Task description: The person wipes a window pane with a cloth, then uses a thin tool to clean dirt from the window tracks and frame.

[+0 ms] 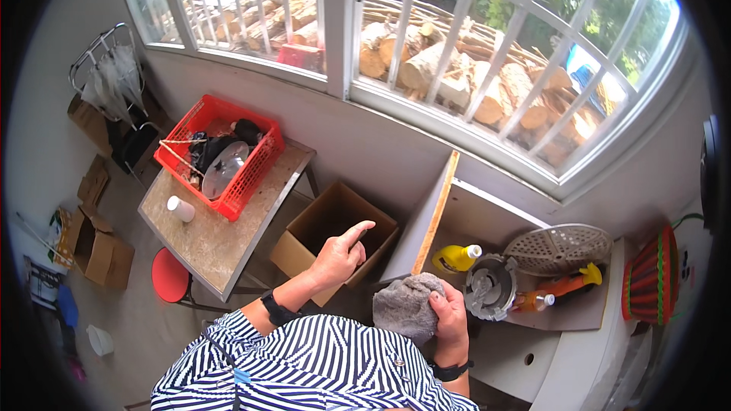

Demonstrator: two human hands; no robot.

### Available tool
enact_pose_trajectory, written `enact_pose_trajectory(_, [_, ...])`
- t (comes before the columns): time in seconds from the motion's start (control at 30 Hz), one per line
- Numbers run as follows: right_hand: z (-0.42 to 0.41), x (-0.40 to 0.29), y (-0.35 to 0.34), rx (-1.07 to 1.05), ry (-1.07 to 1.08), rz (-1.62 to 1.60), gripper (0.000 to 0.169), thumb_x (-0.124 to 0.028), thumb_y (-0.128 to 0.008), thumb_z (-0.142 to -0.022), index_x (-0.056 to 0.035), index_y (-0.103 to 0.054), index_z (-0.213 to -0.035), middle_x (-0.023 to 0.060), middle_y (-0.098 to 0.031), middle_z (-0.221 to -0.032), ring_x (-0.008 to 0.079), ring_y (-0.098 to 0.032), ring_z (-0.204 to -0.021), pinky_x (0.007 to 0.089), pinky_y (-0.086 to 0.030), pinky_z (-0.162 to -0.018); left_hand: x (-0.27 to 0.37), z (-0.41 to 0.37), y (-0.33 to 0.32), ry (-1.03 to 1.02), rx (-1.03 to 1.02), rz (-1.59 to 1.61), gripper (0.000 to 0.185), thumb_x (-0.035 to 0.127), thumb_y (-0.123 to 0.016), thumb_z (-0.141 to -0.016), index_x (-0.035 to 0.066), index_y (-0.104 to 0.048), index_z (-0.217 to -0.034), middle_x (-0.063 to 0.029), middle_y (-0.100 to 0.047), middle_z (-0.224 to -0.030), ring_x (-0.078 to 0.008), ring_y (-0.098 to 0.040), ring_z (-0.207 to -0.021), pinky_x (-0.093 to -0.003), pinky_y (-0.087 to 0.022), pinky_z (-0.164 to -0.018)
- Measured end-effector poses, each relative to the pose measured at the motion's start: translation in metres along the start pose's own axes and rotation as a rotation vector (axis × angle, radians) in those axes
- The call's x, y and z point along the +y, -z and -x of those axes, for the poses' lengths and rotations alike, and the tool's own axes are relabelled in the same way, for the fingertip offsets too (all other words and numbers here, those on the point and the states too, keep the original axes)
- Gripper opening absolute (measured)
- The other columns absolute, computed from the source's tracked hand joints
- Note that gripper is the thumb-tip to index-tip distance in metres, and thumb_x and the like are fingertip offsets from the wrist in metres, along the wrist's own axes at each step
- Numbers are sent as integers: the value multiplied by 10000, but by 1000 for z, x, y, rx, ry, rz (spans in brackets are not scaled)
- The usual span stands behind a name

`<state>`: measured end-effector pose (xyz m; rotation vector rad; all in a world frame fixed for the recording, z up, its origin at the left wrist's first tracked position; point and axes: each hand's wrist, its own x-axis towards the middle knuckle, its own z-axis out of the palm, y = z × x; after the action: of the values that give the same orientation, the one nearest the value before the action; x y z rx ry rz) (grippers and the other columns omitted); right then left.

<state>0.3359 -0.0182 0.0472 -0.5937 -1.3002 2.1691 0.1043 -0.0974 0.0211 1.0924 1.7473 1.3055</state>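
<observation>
In my right hand [448, 319] is a bunched grey cloth [408, 305], held close to my chest. My left hand [337, 254] is raised in front of an open cardboard box [297, 242], its index finger extended and the other fingers curled; it holds nothing that I can see. To the right of the cloth, a shelf unit [425, 211] holds a yellow bottle [452, 258], a round grey metal part [491, 288], a perforated metal disc [559, 248], a small orange bottle [532, 301] and an orange spray bottle [571, 284] with a yellow trigger.
At the left, a red plastic crate [243, 188] with a clear lid and black bags stands on a table [260, 214] beside a white cup [180, 209]. A red stool [170, 275] is below. Barred windows [345, 28] face stacked logs. A striped basket [648, 277] stands far right.
</observation>
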Motion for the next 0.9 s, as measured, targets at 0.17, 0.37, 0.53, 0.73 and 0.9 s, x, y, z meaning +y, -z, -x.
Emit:
enact_pose_trajectory(0.17, [-28, -1, -55, -66, 14, 79, 421, -199, -572, -868, 87, -543, -1175, 143, -642, -1079, 199, -614, -988, 316, -463, -907, -47, 17, 55, -7, 151, 57, 349, -2, -427, -879, 22, -546, -1207, -49, -616, -883, -113, -569, -807, -260, -488, -746])
enact_pose_trajectory(0.37, [-82, 58, -109, -52, 140, 389, 303, -73, -570, -911, 25, -566, -1197, 81, -623, -1116, 142, -575, -1010, 279, -444, -904, -70, 48, 105, 107, 92, 296, 274, 215, -462, -987, 23, -573, -1149, -49, -636, -862, -116, -595, -805, -262, -482, -748])
enact_pose_trajectory(0.53, [-108, 96, -146, -82, 316, 795, 275, -115, -612, -881, -6, -602, -1133, 143, -609, -1052, 268, -594, -966, 323, -460, -866, -75, 59, 139, 87, 34, 342, 292, 201, -430, -1001, 14, -530, -1201, -31, -623, -976, -100, -574, -870, -250, -469, -796])
enact_pose_trajectory(0.73, [-126, 114, -155, -75, 319, 853, 342, -157, -591, -913, -4, -559, -1218, 136, -584, -1132, 237, -573, -1055, 309, -438, -933, -93, 65, 133, 31, 49, 412, 261, 148, -476, -971, 16, -548, -1185, -51, -601, -991, -132, -592, -831, -266, -489, -713])
enact_pose_trajectory(0.9, [-140, 110, -147, -150, 378, 855, 308, -196, -574, -909, -35, -585, -1171, 141, -599, -1097, 279, -580, -1010, 353, -454, -890, -87, 58, 135, 86, -11, 439, 301, 183, -478, -982, 30, -519, -1238, -58, -592, -1051, -127, -574, -911, -255, -491, -762])
